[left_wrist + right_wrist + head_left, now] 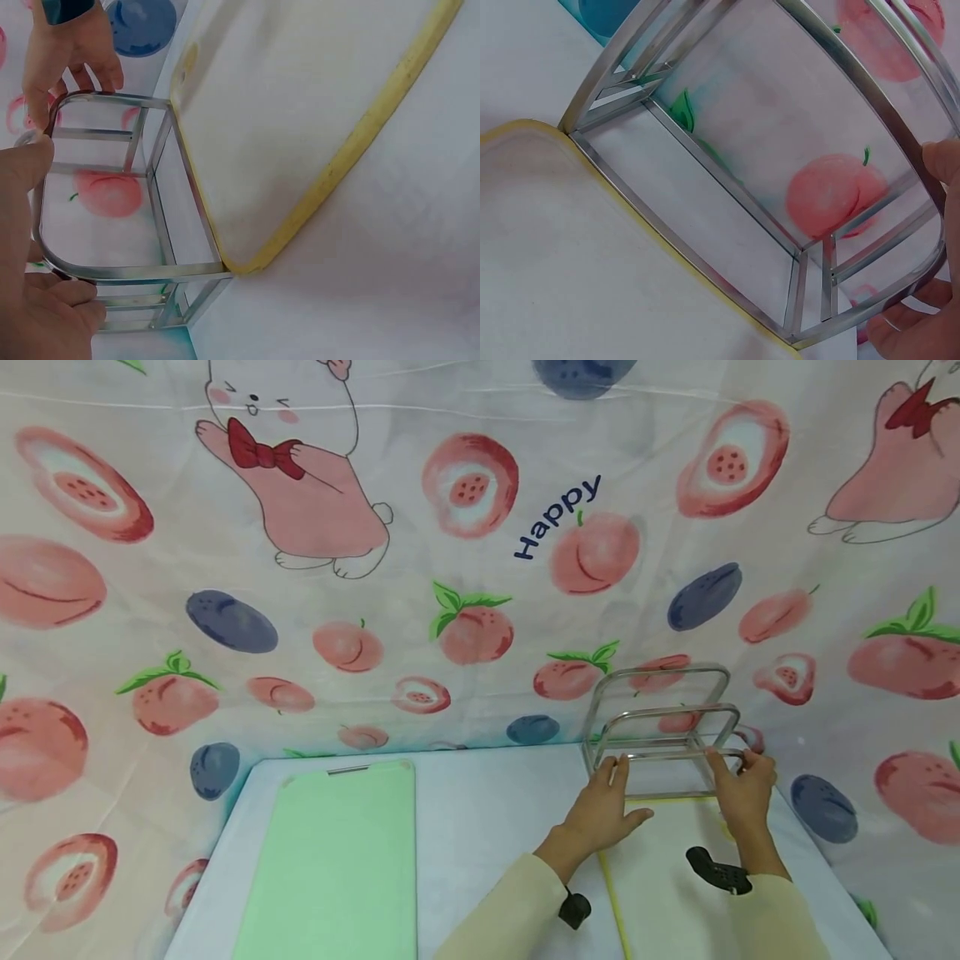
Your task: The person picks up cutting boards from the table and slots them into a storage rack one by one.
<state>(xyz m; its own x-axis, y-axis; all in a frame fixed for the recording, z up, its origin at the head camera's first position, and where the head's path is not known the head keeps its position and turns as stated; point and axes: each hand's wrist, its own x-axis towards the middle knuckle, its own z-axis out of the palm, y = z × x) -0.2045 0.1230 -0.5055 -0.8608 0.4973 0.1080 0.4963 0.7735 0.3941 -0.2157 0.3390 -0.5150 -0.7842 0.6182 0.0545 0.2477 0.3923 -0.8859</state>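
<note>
A silvery metal rack (667, 714) with several upright rounded frames stands at the back right of the table, against the printed curtain. My left hand (596, 814) grips the left corner of its front frame, and in the left wrist view its fingers (60, 304) curl around the bar. At the opposite corner my right hand (746, 789) holds the same frame, its thumb and fingertips around the bar in the right wrist view. A white board with a yellow rim (663, 868) lies flat in front, its far edge right at the rack's base.
A pale green board (337, 860) lies on the left of the white table (480, 827), a slot near its far edge. Behind and at both sides hangs a curtain (480, 568) printed with fruit and rabbits.
</note>
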